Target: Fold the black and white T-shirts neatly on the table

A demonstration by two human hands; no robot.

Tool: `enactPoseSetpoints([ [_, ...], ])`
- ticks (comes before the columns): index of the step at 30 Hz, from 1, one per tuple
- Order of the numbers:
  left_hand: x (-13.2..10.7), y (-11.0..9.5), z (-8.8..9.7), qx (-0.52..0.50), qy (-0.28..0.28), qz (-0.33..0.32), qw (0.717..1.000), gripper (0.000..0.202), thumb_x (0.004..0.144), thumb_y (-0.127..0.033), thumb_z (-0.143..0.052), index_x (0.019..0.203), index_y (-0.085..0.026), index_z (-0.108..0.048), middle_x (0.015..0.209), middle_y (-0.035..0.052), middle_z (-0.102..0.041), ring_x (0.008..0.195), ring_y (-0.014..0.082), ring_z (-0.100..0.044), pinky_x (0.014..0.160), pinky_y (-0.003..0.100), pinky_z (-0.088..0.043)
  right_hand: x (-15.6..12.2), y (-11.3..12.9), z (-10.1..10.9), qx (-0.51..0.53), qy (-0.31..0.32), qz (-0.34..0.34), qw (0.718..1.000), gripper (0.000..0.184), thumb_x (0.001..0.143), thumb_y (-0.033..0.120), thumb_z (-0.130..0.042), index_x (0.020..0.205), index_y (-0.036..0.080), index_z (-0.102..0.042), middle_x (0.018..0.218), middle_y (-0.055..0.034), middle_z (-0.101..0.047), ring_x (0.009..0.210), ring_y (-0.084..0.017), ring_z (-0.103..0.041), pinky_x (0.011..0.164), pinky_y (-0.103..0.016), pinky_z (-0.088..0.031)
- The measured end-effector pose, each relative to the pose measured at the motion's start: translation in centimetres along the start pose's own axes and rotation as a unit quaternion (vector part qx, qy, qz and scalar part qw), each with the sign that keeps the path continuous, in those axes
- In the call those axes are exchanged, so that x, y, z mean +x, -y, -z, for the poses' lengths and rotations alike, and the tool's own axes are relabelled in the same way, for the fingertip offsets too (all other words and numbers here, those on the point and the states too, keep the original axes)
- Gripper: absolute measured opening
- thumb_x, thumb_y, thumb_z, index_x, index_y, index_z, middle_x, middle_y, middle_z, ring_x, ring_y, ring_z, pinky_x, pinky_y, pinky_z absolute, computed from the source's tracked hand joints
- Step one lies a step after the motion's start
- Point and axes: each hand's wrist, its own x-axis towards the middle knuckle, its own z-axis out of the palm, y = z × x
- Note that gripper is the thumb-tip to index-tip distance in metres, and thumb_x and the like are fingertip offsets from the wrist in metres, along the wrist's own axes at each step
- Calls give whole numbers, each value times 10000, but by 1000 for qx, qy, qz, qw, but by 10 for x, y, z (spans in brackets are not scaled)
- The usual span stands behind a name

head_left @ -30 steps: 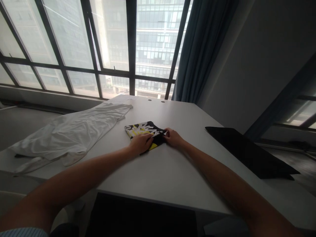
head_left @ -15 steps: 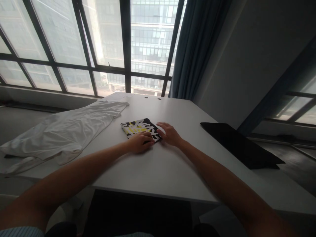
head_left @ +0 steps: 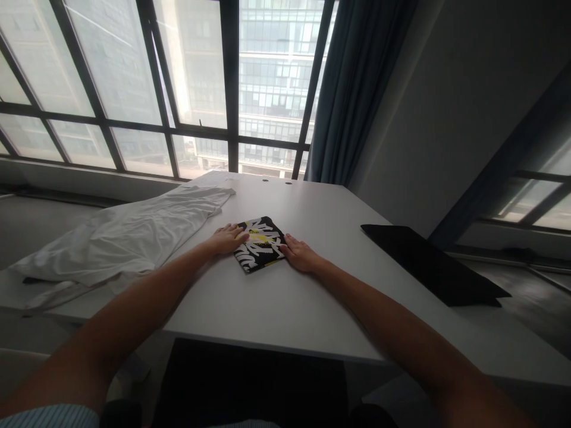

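A flat, roughly square black piece with bold white and yellow lettering (head_left: 263, 241) lies on the white table; it looks like folded cloth, though I cannot tell its kind for certain. My left hand (head_left: 226, 239) rests palm down at its left edge, fingers stretched out, some tips over the print. On the opposite side, my right hand (head_left: 301, 252) lies flat with its fingertips touching the right edge. Neither hand grips it; both have their fingers extended.
Rumpled white fabric (head_left: 129, 235) spreads over the left of the table (head_left: 267, 309). A flat black sheet-like thing (head_left: 428, 261) lies along the right edge. Beyond the far edge are windows and a blue curtain (head_left: 348, 89).
My left hand has moved left and away from the near edge to the left edge. The lettered piece has turned, with a corner now toward me. My right hand is slightly lower and flatter.
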Motion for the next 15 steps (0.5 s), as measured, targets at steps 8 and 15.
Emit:
enactPoseSetpoints([
  [8, -16, -14, 11, 36, -144, -60, 987, 693, 1026, -582, -267, 1560, -165, -415, 1692, 136, -229, 1568, 312, -156, 1246, 550, -118, -6, 12, -3, -1, -72, -33, 997, 671, 1061, 514, -270, 1589, 105, -340, 1655, -179, -295, 1541, -293, -254, 1245, -480, -180],
  [15, -18, -36, -15, 13, -38, -137, 990, 646, 1008, -604, -340, 1531, -248, -474, 1643, 114, -362, 1535, 329, -265, 1234, 573, -152, -6, 16, 9, 67, -109, -28, 991, 520, 1030, 450, -431, 1445, 161, -552, 1487, -157, -559, 1380, -297, -509, 1152, -406, -370],
])
